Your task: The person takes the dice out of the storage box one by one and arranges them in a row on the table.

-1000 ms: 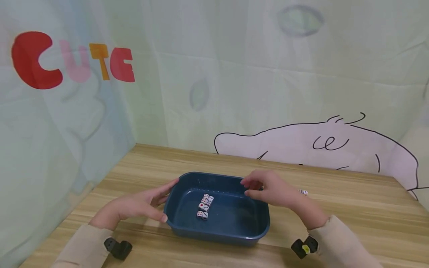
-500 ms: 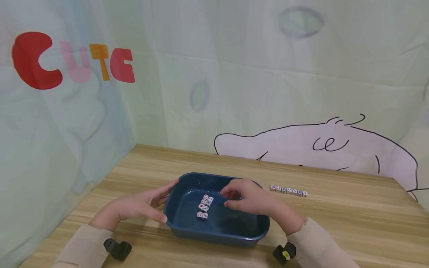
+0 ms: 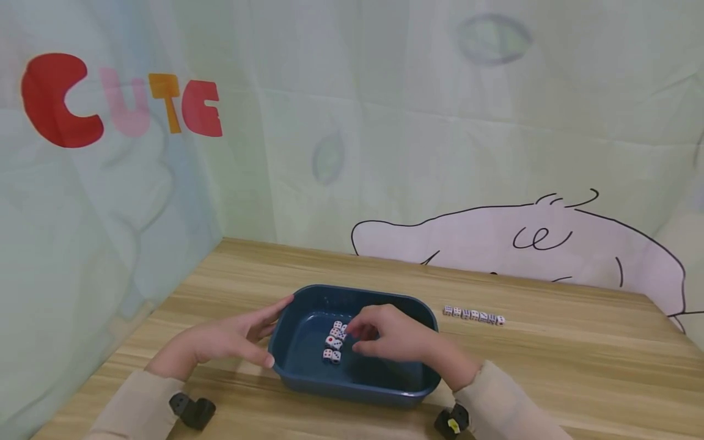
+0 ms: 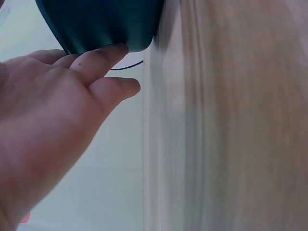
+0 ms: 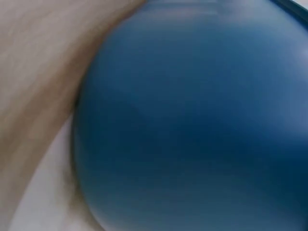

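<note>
A dark blue rectangular dish (image 3: 363,396) sits on the wooden table, with several white dice (image 3: 332,342) clustered on its floor left of the middle. My left hand (image 3: 228,339) rests against the dish's left side, its fingers extended along the wall and the thumb at the near corner. In the left wrist view those fingers (image 4: 103,60) touch the dish's outside. Inside the dish my right hand (image 3: 393,333) hovers at the dice's right edge, thumb and bent fingertips apart, nothing visible between them. Its fingers partly cover a die. Only the dish's outer wall (image 5: 192,115) fills most of the right wrist view.
Behind and to the right of the dish, several dice stand in a straight row (image 3: 474,315) on the table (image 3: 550,366). A printed cloth backdrop (image 3: 385,122) hangs along the table's back and left edges.
My right hand has moved left from the dish's back right rim to the dice inside, uncovering the row on the table. The left hand and the dish have stayed in place.
</note>
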`<action>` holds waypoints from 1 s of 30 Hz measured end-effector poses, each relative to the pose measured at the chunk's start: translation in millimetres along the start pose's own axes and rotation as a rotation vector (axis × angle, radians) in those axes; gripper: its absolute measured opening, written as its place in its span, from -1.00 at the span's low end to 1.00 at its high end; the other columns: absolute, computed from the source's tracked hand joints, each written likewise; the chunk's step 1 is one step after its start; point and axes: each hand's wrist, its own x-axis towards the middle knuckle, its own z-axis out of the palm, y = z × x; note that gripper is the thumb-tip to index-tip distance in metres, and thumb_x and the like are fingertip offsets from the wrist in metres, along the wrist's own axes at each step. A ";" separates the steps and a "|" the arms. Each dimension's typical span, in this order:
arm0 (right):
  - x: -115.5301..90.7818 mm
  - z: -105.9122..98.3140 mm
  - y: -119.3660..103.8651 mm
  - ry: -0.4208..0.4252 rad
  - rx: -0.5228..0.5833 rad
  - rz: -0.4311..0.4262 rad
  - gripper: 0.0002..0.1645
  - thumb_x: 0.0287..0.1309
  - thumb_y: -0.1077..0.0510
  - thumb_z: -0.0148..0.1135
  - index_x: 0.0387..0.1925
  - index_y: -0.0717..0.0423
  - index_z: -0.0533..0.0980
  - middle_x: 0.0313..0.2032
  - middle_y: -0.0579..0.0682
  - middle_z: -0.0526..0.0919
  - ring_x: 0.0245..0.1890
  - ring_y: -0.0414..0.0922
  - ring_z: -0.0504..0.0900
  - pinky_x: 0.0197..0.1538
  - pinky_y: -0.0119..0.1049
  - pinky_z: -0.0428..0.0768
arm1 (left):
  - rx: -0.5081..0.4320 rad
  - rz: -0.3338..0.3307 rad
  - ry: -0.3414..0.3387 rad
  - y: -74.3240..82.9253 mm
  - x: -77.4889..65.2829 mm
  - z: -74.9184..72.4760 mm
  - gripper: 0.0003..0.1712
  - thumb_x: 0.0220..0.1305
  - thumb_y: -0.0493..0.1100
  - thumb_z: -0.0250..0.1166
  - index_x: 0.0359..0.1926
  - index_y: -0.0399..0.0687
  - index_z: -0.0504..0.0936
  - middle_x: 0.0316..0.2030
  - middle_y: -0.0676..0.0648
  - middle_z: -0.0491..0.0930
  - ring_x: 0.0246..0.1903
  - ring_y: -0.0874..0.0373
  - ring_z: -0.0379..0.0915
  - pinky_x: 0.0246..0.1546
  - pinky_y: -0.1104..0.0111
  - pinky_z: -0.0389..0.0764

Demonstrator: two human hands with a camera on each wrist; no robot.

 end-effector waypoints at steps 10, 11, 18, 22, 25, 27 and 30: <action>11.2 11.8 -2.1 -0.035 -0.018 -0.007 -0.74 0.13 0.26 0.30 -0.11 0.21 0.63 -0.25 -0.04 0.65 -0.32 -0.38 0.56 -0.16 -0.48 0.54 | 0.010 -0.010 0.002 0.0 0.5 -0.8 0.21 0.17 -0.22 0.34 0.51 -0.10 -0.40 0.48 -0.38 -0.31 0.41 -0.44 -0.28 0.20 0.39 0.21; 11.9 12.5 -2.4 -0.037 -0.016 -0.004 -0.74 0.12 0.26 0.30 -0.11 0.22 0.63 -0.26 -0.04 0.65 -0.32 -0.38 0.56 -0.17 -0.48 0.54 | 0.014 -0.012 0.003 0.1 0.6 -0.9 0.21 0.17 -0.22 0.34 0.52 -0.10 -0.40 0.48 -0.38 -0.31 0.41 -0.44 -0.28 0.22 0.35 0.21; 17.1 18.8 1.9 -0.055 -0.017 0.036 -0.77 0.12 0.28 0.30 -0.14 0.20 0.64 -0.30 -0.07 0.63 -0.34 -0.38 0.54 -0.17 -0.50 0.53 | 0.029 -0.011 0.004 0.6 0.9 -0.5 0.21 0.17 -0.21 0.34 0.52 -0.10 -0.39 0.48 -0.38 -0.33 0.41 -0.45 -0.28 0.26 0.23 0.18; 19.2 20.7 3.7 -0.053 -0.022 0.051 -0.78 0.11 0.28 0.31 -0.16 0.19 0.64 -0.33 -0.10 0.62 -0.35 -0.38 0.53 -0.18 -0.50 0.53 | 0.035 -0.004 0.007 0.8 1.4 -0.7 0.20 0.17 -0.21 0.34 0.51 -0.12 -0.39 0.48 -0.38 -0.33 0.40 -0.46 -0.27 0.27 0.20 0.17; 21.0 21.9 3.9 -0.056 -0.026 0.060 -0.78 0.11 0.28 0.31 -0.16 0.19 0.64 -0.33 -0.10 0.63 -0.35 -0.37 0.53 -0.19 -0.50 0.53 | 0.034 -0.004 0.004 0.6 1.2 -1.1 0.20 0.18 -0.21 0.34 0.51 -0.12 -0.40 0.48 -0.38 -0.34 0.40 -0.47 -0.28 0.26 0.20 0.20; 22.1 22.5 3.7 -0.061 -0.029 0.072 -0.79 0.12 0.28 0.31 -0.16 0.19 0.64 -0.33 -0.10 0.63 -0.36 -0.36 0.52 -0.20 -0.50 0.53 | 0.034 0.004 0.001 0.2 1.2 -1.3 0.20 0.18 -0.21 0.34 0.51 -0.14 -0.40 0.47 -0.40 -0.35 0.39 -0.48 -0.27 0.23 0.31 0.24; 23.2 22.2 3.1 -0.070 -0.035 0.105 -0.80 0.13 0.27 0.31 -0.16 0.17 0.64 -0.34 -0.12 0.62 -0.37 -0.34 0.51 -0.21 -0.50 0.52 | 0.035 0.022 0.000 -0.4 1.8 -1.6 0.20 0.19 -0.22 0.34 0.50 -0.18 -0.41 0.47 -0.41 -0.36 0.39 -0.48 -0.27 0.16 0.50 0.26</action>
